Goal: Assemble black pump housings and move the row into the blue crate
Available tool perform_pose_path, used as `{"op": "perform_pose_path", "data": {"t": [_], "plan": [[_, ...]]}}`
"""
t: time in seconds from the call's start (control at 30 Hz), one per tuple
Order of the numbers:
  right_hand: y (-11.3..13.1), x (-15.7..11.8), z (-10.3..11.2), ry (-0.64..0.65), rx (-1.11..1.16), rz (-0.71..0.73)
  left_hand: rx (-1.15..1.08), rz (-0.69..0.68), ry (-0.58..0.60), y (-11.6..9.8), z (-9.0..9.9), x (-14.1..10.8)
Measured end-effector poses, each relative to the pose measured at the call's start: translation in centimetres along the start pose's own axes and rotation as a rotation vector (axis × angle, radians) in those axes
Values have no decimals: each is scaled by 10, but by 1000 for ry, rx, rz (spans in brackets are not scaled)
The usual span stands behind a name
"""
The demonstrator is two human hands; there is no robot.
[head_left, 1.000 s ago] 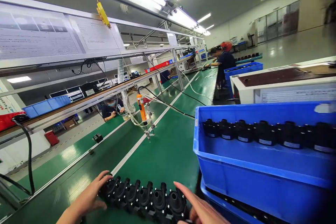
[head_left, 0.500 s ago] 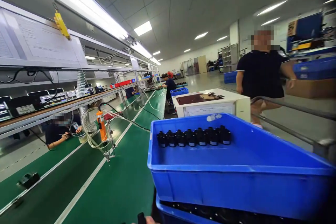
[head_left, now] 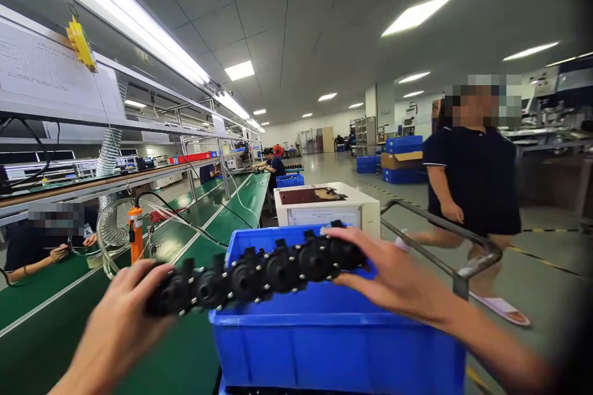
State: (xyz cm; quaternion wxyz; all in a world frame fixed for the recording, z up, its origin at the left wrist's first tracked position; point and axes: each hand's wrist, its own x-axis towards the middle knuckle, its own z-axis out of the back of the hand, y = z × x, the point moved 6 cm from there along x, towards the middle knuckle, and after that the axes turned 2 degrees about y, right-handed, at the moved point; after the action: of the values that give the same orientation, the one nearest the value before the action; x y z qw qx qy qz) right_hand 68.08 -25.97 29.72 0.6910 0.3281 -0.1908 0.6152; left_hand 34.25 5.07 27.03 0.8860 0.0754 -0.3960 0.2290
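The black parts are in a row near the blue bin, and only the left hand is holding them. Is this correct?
Not quite: the left hand is not alone. In the head view, the right hand holds the other end. The black parts are indeed in a row near the blue bin.

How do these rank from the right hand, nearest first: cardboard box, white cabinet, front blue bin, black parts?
1. Black parts: gripped by the right hand
2. Front blue bin: behind the parts
3. White cabinet: beyond the bin
4. Cardboard box: far background
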Motion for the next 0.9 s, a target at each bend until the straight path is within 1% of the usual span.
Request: {"op": "perform_pose_path", "data": {"t": [0.07,0.1,0.17,0.23,0.3,0.43,0.5,0.57,0.67,0.77,0.83,0.9], "plan": [[-35,-4,28,-42,-85,-10,-50,-40,44,-47,-34,36],[-51,-7,37,-47,-111,-19,-80,-47,75,-66,-53,50],[-79,-13,42,-3,-129,-66,-137,-67,152,-93,-89,71],[-102,-17,36,66,-101,-123,-159,-84,203,-106,-118,84],[-122,-18,25,120,-48,-180,-157,-101,226,-110,-137,95],[-158,-11,2,177,61,-263,-146,-129,282,-113,-156,117],[-173,-7,-6,208,98,-279,-139,-124,319,-116,-165,124],[-183,-7,-10,235,120,-286,-138,-105,358,-119,-177,124],[-186,-7,-10,268,99,-294,-151,-73,430,-122,-200,115],[-182,-4,-14,380,-23,-341,-149,-48,506,-119,-220,108],[-181,1,-24,454,-86,-390,-129,-43,560,-115,-234,107],[-183,7,-42,526,-119,-468,-105,-46,630,-111,-250,108]]}}
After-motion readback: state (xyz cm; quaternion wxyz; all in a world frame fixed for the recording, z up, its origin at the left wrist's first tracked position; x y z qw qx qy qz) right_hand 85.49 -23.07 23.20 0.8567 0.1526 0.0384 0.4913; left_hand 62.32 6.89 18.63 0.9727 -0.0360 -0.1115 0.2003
